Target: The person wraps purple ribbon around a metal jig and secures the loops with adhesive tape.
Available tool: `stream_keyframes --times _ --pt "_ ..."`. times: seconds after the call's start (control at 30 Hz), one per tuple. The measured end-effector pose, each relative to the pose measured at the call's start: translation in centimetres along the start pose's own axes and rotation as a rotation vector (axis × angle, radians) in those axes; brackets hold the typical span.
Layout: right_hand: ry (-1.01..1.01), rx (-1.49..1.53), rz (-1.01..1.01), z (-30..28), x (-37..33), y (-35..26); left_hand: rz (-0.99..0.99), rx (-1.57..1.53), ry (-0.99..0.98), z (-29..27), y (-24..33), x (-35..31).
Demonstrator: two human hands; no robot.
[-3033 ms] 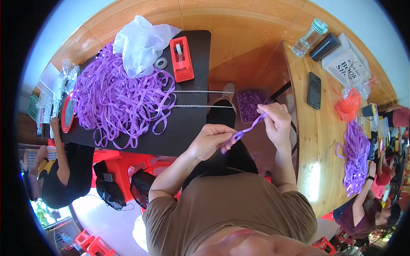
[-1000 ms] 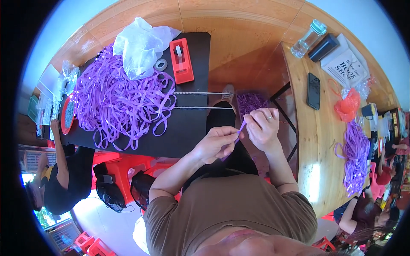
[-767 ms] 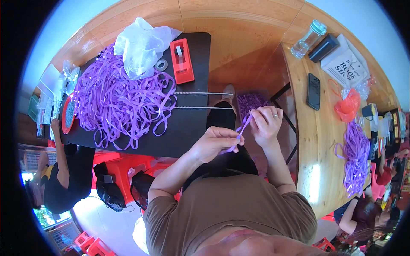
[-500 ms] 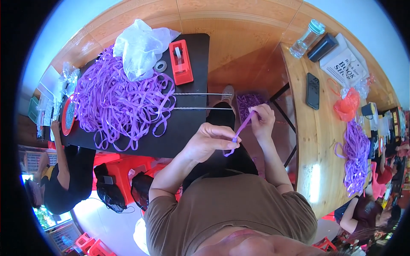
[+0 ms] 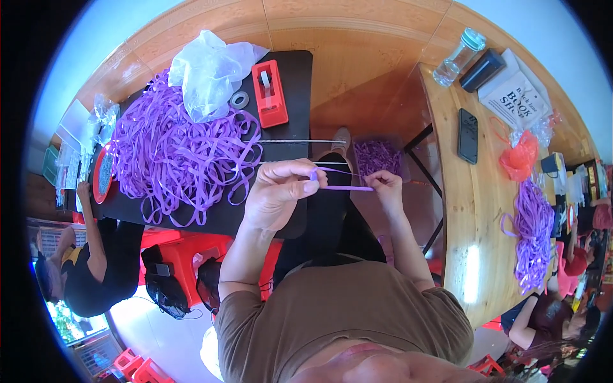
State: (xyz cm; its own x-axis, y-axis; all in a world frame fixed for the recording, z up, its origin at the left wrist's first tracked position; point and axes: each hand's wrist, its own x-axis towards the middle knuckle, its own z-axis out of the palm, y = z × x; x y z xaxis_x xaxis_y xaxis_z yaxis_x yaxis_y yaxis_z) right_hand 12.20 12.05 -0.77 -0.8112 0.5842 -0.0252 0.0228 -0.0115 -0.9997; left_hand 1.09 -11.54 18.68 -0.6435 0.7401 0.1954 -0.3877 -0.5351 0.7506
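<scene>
A thin purple ribbon strip [image 5: 348, 187] is stretched level between my two hands above my lap. My left hand [image 5: 280, 193] pinches its left end, folded into a small loop at my fingertips. My right hand [image 5: 385, 186] pinches the right end. Just behind my hands a container of finished purple pieces [image 5: 377, 157] sits on the floor. A big tangle of purple ribbon [image 5: 172, 156] lies on the black table [image 5: 294, 83] to my left, where two thin metal rods [image 5: 300, 142] stick out toward me.
A red tape dispenser [image 5: 269, 94], a tape roll [image 5: 240, 99] and a clear plastic bag [image 5: 207, 70] lie on the black table. The wooden table [image 5: 460, 210] at right holds a phone [image 5: 468, 135], bottle [image 5: 456, 57], book, orange bag and more ribbon [image 5: 531, 236]. Another person [image 5: 96, 255] sits at left.
My hands have drawn apart sideways, pulling the ribbon strip from a steep slant into a taut level line. My left hand has risen slightly.
</scene>
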Motion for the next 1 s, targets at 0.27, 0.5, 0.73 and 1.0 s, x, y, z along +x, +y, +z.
stream_keyframes --times 0.27,0.5,0.73,1.0 --pt "0.012 0.614 0.646 -0.7 -1.6 0.2 -0.005 -0.07 0.163 -1.4 -1.5 -0.2" --pt "0.103 0.62 0.622 -0.8 -1.7 0.1 0.015 -0.092 0.203 -0.8 -1.4 0.0" --pt "0.168 0.105 -0.022 1.7 -2.8 0.5 -0.095 -0.072 0.182 -0.4 -1.9 0.0" --pt "0.035 0.287 0.259 1.2 -2.6 -1.3 -0.11 -0.083 0.208 -0.4 -1.7 0.2"
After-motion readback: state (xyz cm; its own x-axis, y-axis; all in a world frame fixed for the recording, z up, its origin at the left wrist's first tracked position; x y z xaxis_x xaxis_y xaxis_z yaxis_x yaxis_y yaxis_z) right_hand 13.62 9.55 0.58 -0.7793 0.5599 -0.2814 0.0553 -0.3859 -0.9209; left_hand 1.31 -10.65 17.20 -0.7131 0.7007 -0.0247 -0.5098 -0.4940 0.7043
